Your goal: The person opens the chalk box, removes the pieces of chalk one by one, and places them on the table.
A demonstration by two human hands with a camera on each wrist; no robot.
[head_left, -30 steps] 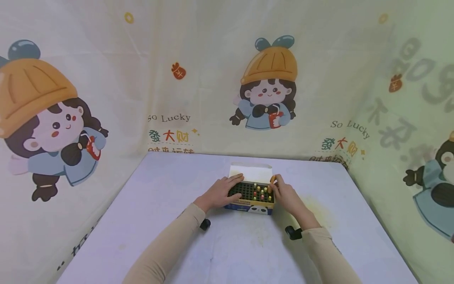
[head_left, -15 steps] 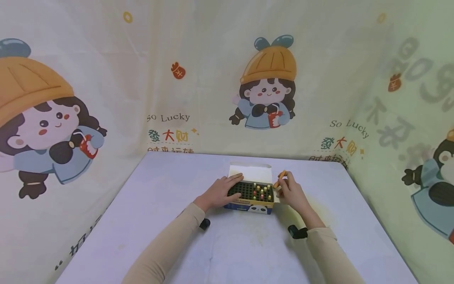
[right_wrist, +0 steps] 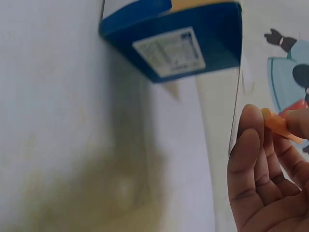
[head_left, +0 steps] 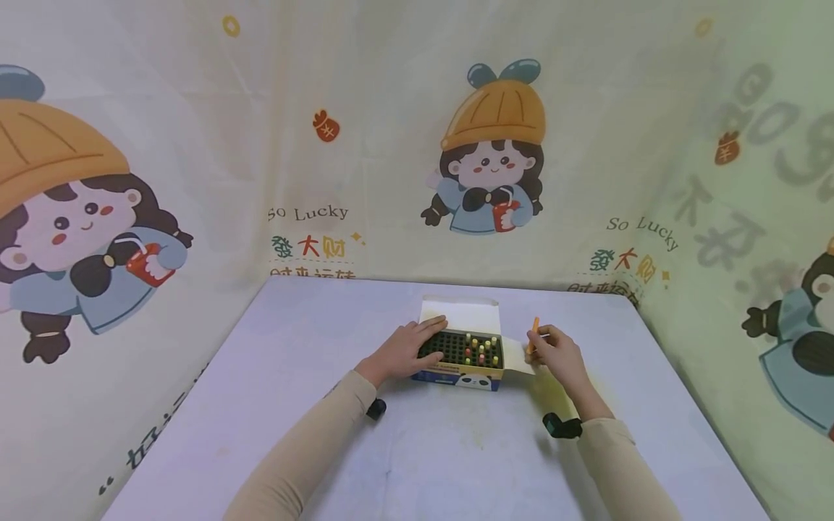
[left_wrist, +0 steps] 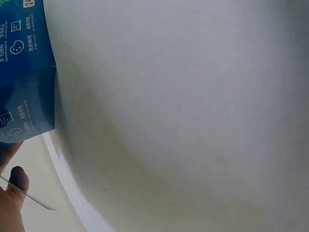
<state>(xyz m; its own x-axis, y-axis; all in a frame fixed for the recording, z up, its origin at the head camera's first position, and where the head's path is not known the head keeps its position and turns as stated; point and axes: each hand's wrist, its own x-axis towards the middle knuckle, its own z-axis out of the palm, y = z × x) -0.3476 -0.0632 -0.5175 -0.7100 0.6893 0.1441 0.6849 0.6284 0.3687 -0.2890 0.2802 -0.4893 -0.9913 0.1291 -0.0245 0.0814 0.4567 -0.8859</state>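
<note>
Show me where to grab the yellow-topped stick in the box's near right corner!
I'd pinch the yellow-topped stick by its top, from above: only that end pokes up, and the left hand is over at the left side of the box.

The box (head_left: pixel 459 377) looks glossy card; the sleeves (head_left: pixel 313 445), matt cloth.

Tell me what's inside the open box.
In the box is a black tray with rows of holes; small sticks with yellow or red tops stand toward its right side. The left hand covers part of its left end, hiding what's beneath.
</note>
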